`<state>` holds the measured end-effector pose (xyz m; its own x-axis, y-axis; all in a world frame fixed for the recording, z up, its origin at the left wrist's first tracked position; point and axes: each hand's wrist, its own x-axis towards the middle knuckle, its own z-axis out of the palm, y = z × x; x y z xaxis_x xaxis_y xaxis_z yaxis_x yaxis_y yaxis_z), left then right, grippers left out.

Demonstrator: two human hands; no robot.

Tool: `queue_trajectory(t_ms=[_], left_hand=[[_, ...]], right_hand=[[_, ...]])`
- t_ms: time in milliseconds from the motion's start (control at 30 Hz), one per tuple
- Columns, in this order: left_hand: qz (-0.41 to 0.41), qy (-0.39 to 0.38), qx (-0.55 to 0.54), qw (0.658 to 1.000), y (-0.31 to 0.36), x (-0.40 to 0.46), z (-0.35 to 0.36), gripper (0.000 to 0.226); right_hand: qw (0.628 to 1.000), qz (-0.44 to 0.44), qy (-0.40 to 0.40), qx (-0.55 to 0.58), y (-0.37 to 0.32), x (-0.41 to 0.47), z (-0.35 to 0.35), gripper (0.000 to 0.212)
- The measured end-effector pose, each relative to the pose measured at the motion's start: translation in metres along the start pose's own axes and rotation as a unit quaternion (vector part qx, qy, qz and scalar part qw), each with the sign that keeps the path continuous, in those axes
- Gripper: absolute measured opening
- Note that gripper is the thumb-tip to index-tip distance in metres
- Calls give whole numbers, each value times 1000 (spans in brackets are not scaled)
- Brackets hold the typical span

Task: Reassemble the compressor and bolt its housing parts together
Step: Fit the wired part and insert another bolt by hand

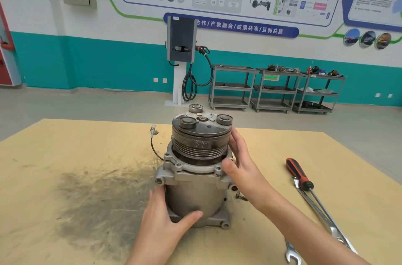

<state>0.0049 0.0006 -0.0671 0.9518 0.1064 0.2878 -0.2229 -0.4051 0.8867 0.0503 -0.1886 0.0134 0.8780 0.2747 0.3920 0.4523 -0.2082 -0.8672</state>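
Left hand (167,219): head view; I see it cupped round the lower barrel of the compressor (196,169), thumb across the front, fingers curled behind.
Right hand (241,164): fingers curved against the pulley (200,145) side, thumb on the front housing flange (191,172); clasping the upper part.
Compressor, position: stands on the wooden table (65,145), near its centre, base flange down.
Compressor, axis: long axis vertical, clutch plate facing up, leaning slightly away from me.
Lead: black wire with connector (154,131) rises at its left.
Loose bolt (240,196): lies just right of the body.
Tools: red-handled screwdriver (299,174) and wrench (315,212) to the right, well apart from the compressor.
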Motion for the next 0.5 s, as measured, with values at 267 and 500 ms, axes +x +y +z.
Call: queue_trajectory(t_ms=[267,500], left_hand=[[18,0,-7,1000,0,0,1,85],[24,-6,-5,1000,-1,-1,-1,90]], right_hand=[[998,-9,60,1,-1,-10,16,121],[993,2,107,-48,2,-7,17,108]])
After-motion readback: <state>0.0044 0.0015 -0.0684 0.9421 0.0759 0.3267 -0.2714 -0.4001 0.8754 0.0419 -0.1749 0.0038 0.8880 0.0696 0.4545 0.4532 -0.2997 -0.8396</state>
